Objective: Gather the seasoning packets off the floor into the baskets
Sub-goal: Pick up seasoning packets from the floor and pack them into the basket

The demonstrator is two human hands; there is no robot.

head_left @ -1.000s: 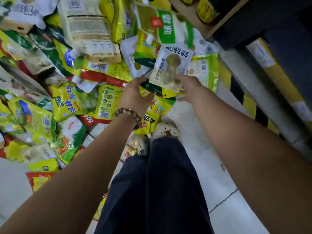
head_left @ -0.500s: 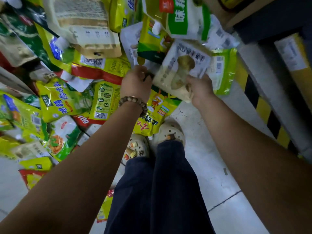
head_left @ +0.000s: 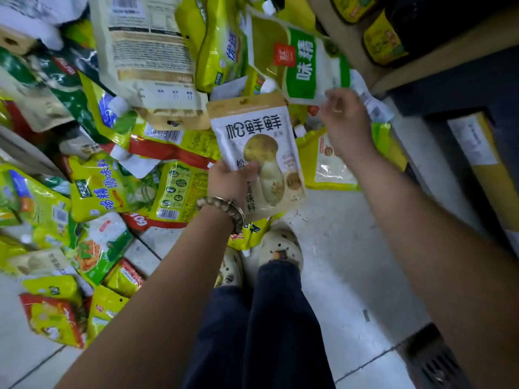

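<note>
A big heap of seasoning packets [head_left: 112, 186], mostly yellow and green, covers the floor on the left and ahead. My left hand [head_left: 231, 178] grips a white pouch with a mushroom picture [head_left: 261, 147] by its lower left side and holds it upright above the heap. Further up and to the right, my right hand [head_left: 346, 123] is off that pouch, its loosely curled fingertips at the lower edge of a green-and-white packet [head_left: 306, 60] lying on the heap. No basket is in view.
A shelf [head_left: 438, 60] with yellow packs stands at the upper right, with a yellow box [head_left: 483, 153] below it. My feet in pale clogs [head_left: 280, 254] stand on grey floor [head_left: 345, 248]. A dark floor grille [head_left: 438, 363] sits at the lower right.
The mushroom pouch passed from my right hand to my left and now faces me upright. My right hand let go and moved up right to the green-and-white packet.
</note>
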